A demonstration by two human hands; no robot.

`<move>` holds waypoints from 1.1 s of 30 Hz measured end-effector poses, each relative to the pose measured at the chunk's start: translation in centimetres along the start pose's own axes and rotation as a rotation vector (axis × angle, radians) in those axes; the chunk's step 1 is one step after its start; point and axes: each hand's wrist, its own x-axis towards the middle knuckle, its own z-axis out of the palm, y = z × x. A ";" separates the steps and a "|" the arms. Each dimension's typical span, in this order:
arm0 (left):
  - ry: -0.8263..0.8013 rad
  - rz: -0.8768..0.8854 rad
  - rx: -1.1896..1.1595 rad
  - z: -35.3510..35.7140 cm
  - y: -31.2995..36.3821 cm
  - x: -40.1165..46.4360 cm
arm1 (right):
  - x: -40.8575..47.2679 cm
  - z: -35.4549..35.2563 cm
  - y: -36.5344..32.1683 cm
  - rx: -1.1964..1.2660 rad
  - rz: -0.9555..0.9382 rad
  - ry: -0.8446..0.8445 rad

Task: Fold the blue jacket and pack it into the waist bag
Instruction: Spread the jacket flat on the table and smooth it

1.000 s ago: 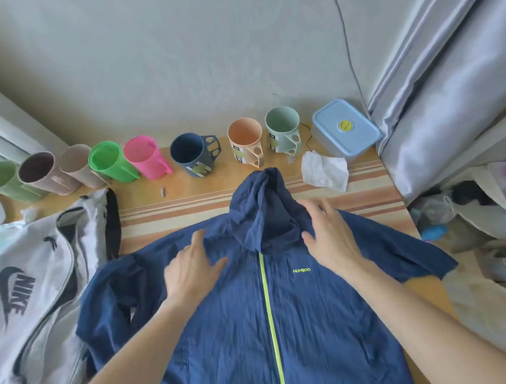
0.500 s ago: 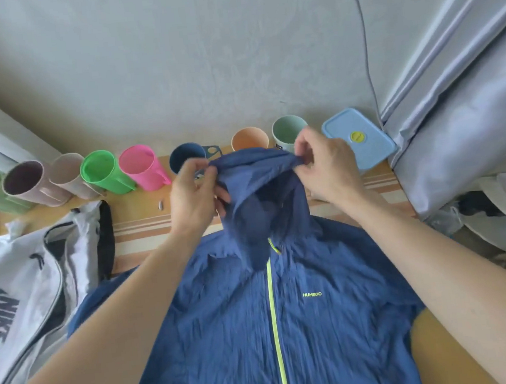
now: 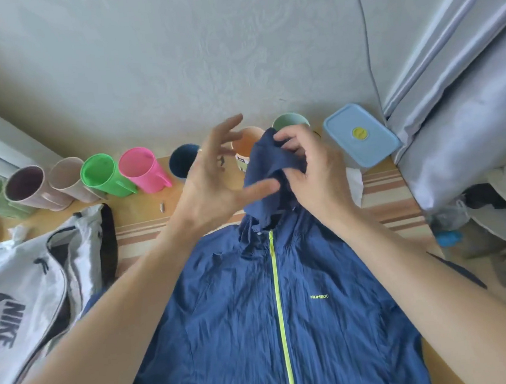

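The blue jacket lies front up on the table, its yellow-green zipper running down the middle. Its hood is lifted off the table and bunched. My right hand is shut on the hood's top, fingers curled into the fabric. My left hand hovers beside the hood with fingers spread, only the thumb touching the cloth. The grey waist bag with a dark logo lies at the left, its zipper open, next to the jacket's left sleeve.
A row of coloured mugs stands along the wall at the back. A light blue lidded box sits at the back right, a white tissue beside it. A curtain hangs at the right, clutter below it.
Both hands went from pressing on the jacket's chest to lifting the hood. Since half a second ago my left hand has let go and spread; the right hand has gathered the hood.
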 end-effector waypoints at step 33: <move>0.353 -1.106 -0.491 8.6 -10.3 -7.8 | -12.7 1.1 8.6 0.343 1.093 0.012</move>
